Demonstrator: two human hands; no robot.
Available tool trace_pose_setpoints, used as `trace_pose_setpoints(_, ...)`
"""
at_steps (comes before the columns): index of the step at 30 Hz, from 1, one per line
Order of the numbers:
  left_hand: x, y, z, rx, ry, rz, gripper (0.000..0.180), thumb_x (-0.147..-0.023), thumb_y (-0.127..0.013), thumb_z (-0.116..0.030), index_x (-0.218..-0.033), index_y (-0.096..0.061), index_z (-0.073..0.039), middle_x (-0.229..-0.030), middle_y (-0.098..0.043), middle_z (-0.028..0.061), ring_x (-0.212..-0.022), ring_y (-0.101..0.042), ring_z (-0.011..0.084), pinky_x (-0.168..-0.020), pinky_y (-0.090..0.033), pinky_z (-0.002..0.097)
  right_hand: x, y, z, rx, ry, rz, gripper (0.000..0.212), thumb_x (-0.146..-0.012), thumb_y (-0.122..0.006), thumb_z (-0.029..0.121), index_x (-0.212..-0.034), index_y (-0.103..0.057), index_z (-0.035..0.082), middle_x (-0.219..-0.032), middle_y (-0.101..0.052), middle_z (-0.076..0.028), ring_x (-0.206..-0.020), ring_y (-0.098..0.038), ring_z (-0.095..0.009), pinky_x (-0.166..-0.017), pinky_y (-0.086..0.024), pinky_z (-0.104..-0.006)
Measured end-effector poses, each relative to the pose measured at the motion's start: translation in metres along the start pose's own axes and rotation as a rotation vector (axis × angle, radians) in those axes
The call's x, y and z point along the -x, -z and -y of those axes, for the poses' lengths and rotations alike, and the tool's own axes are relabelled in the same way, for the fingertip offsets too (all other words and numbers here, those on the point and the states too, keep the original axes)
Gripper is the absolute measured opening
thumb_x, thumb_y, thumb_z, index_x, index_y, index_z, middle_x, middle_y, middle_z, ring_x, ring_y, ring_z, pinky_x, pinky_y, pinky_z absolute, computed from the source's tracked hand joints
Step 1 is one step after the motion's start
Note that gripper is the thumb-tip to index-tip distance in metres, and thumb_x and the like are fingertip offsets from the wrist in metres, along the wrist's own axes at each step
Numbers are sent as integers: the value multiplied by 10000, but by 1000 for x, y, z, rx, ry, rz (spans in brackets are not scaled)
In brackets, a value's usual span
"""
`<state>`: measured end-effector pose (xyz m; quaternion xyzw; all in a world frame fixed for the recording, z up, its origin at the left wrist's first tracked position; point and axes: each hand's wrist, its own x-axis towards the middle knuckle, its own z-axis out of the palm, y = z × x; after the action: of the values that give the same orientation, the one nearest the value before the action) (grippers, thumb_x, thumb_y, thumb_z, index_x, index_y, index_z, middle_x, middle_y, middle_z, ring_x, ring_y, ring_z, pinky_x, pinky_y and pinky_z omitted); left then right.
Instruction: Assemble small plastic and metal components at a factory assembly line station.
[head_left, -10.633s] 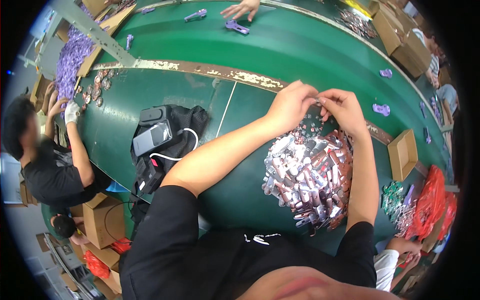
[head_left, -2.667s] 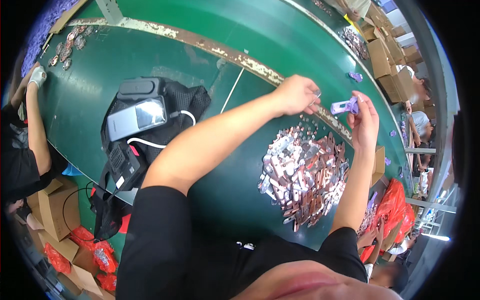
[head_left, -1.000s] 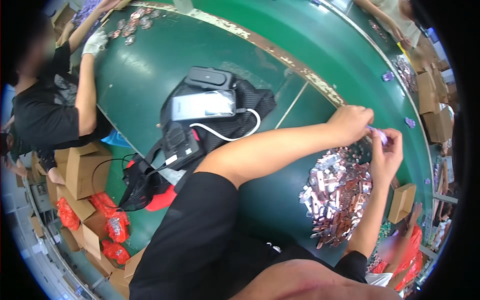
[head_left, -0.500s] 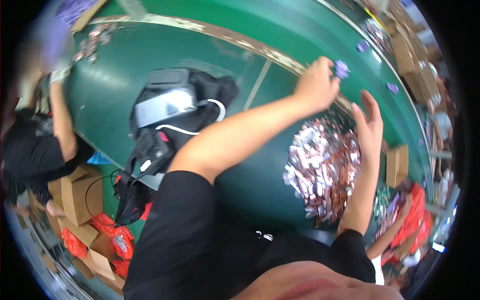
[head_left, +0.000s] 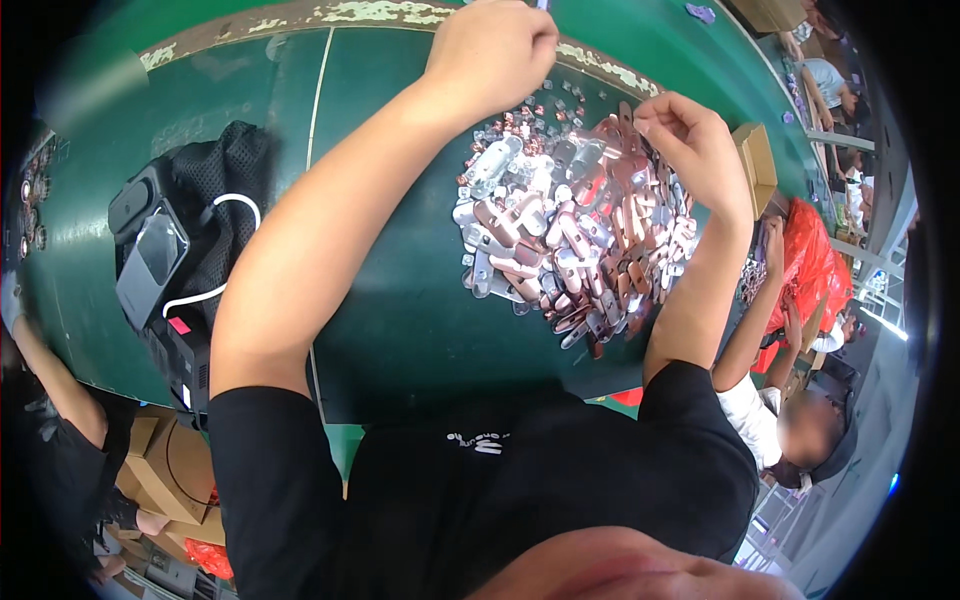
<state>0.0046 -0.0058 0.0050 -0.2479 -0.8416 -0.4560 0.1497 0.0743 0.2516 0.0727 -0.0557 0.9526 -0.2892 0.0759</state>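
Item: heap of small metal pieces (head_left: pixel 575 225), silver and pinkish-copper, mostly flat oblong tabs with rounded ends, shiny, lying loose and overlapping in no order; smaller bits scatter along its far edge. Location: on the green tabletop (head_left: pixel 390 330), directly in front of the person and between the two forearms, apparently kept there so both hands can pick from it without stretching. Left hand (head_left: pixel 495 50): raised beyond the far edge of the heap, fingers curled into a closed pinch; a thin bluish sliver shows at the fingertips by the picture's upper edge, too small to identify. Right hand (head_left: pixel 695 150): poised above the right side of the heap, thumb and forefinger pressed together in a narrow pinch, seemingly on one small piece, though the piece itself cannot be made out. Adjacent: black mesh bag (head_left: pixel 215 215) to the left on the tabletop, with a dark boxy device (head_left: pixel 150 255) and a white cable (head_left: pixel 225 250) resting on it, set well apart from the heap. Small cardboard box (head_left: pixel 755 160) just right of the heap, within reach of the right hand. Further cardboard boxes (head_left: pixel 165 465) below the near edge of the tabletop. Another person in a white top (head_left: pixel 750 420) works at the lower right beside red bags (head_left: pixel 810 270).
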Motion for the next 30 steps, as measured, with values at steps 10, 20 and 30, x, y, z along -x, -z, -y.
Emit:
trace_pose_setpoints(10,-2,-3,1,-79,20,22,264,-928,-615,-142,-1100,-653,55,-1073,-689,247,-1100,-615,412,-1035,-431,500,-11,-11,-5,35,-116,-2,142,-950,-692,92,-976,-687,-47,-801,-678,-7,-729,-594,-61,-642,-471,-237)
trace_pose_setpoints(20,3,0,6,-81,-67,20,164,-921,-614,-145,-923,-691,0,-954,-701,200,-1022,-637,381,-977,-446,495,-19,-26,-5,97,-176,-77,211,-896,-752,132,-812,-664,-39,-681,-672,-53,-600,-580,-83,-543,-456,-259)
trace_pose_setpoints(30,2,1,4,204,-6,-121,204,-971,-634,-192,-1008,-680,3,-884,-723,206,-895,-690,391,-823,-534,479,-17,-21,-2,-177,-119,3,165,-957,-728,98,-858,-655,-12,-747,-605,46,-654,-494,-19,-580,-389,-207)
